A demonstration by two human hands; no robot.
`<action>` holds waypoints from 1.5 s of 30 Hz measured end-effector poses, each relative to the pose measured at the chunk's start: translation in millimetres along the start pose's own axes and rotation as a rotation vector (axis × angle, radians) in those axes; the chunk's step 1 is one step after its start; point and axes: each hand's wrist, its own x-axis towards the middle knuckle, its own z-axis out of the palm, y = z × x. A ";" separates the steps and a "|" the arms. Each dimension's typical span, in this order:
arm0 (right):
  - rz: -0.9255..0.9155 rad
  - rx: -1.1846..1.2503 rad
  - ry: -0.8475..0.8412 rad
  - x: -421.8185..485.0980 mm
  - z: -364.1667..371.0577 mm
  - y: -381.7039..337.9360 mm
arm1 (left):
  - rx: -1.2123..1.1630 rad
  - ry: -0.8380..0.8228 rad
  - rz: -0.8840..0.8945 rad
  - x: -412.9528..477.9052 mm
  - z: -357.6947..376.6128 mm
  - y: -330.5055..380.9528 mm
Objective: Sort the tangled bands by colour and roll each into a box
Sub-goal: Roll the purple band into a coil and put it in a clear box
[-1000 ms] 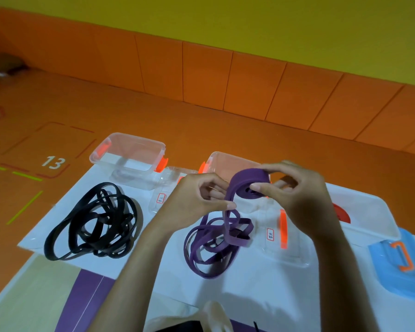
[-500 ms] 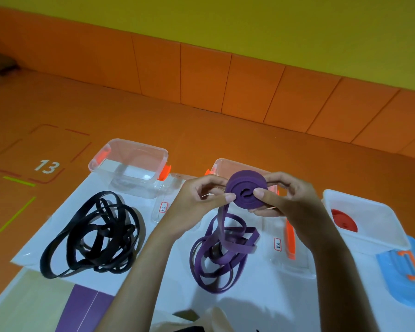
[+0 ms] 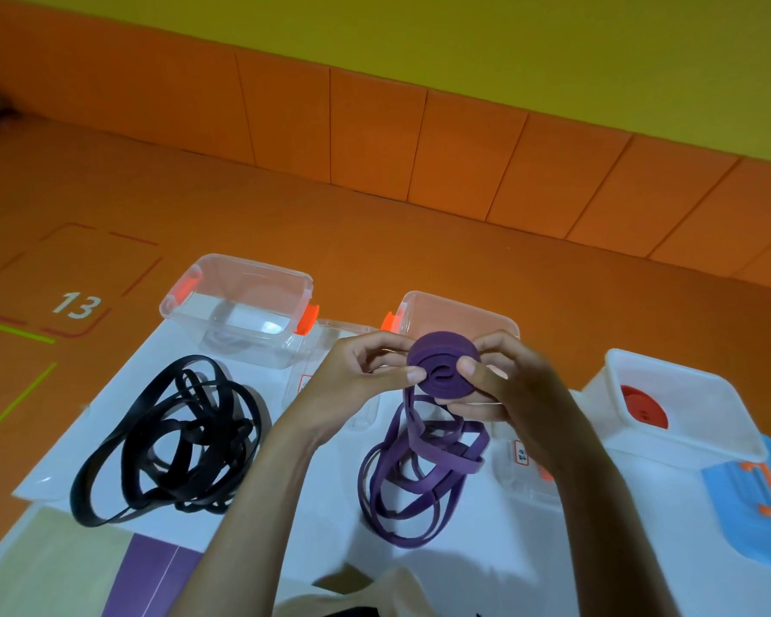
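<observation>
Nearest item, at the bottom edge: a fold of cream cloth (image 3: 388, 590), no part in the work. Under everything lies the white sheet (image 3: 486, 572), spread as a sorting ground so each colour shows against it. On it, just below my hands: the loose purple loops (image 3: 419, 487), the unrolled rest of the purple band, one strand rising from the heap to the roll. To my left on the same sheet, well apart from the purple: the black bands (image 3: 174, 438), one tangled heap, separated by colour but not yet rolled. Held above the sheet: the purple coil (image 3: 444, 371), a flat spiral standing on edge with its face toward me. My left hand (image 3: 357, 389) pinches its left rim, the thumb pressed on the face; my right hand (image 3: 521, 394) grasps the right side, thumb in front, fingers curled behind. I judge the two-sided pinch is there to stop the turns springing open while more band is wound on. Beside and under my right wrist: a clear lid (image 3: 526, 474), set off so its box stands open. Directly behind the coil: the open clear box (image 3: 459, 313) with an orange clasp, presumably the purple's destination. Farther left: a second clear box (image 3: 241, 300), open; something dark shows through its wall, too blurred to name. To my right: a white box (image 3: 686, 438) with a red roll (image 3: 644, 407) lying inside, and beside it a blue lid (image 3: 739, 527). Beyond: orange floor marked 13 (image 3: 76, 305), orange wall pads (image 3: 464, 149).
</observation>
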 end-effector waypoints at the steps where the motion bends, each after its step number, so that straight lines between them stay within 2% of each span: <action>1: -0.006 0.016 -0.007 1.9 3.4 2.8 | -0.014 0.005 0.000 -1.1 -2.8 0.1; 11: 0.096 0.240 -0.091 15.4 28.4 19.5 | 0.026 0.013 0.046 -4.2 -27.8 -1.6; 13: 0.114 0.174 -0.072 16.6 29.9 16.9 | 0.037 0.035 0.063 -6.7 -28.6 -2.1; 17: 0.036 -0.182 -0.076 16.8 14.7 6.0 | 0.103 0.044 0.057 -5.4 -21.9 -1.7; 20: 0.000 -0.325 -0.087 16.6 3.1 2.6 | 0.074 0.056 0.071 -1.5 -7.9 1.1; 22: -0.041 -0.288 -0.038 14.3 -0.1 3.9 | 0.077 0.133 0.131 1.9 3.6 1.5; 25: -0.122 -0.045 -0.006 5.7 -6.5 8.6 | 0.100 0.218 0.228 7.0 16.9 2.1; 29: -0.225 0.156 -0.045 -0.8 -11.6 10.8 | 0.141 0.174 0.319 10.9 21.8 13.2; 32: -0.169 0.262 -0.124 -1.7 -11.6 12.2 | 0.124 0.157 0.372 10.0 20.6 22.8; 35: -0.083 0.146 -0.147 -3.5 -17.7 7.3 | 0.132 0.191 0.390 6.0 27.9 28.1; 39: -0.144 -0.135 -0.049 -4.3 -23.9 -2.3 | 0.178 0.243 0.362 9.9 40.6 26.1; 42: -0.166 -0.133 0.007 -5.2 -20.0 -5.4 | 0.139 0.252 0.334 12.5 43.9 22.8; 45: -0.170 -0.028 0.054 -7.1 -20.8 -4.4 | 0.151 0.204 0.381 11.0 42.7 19.5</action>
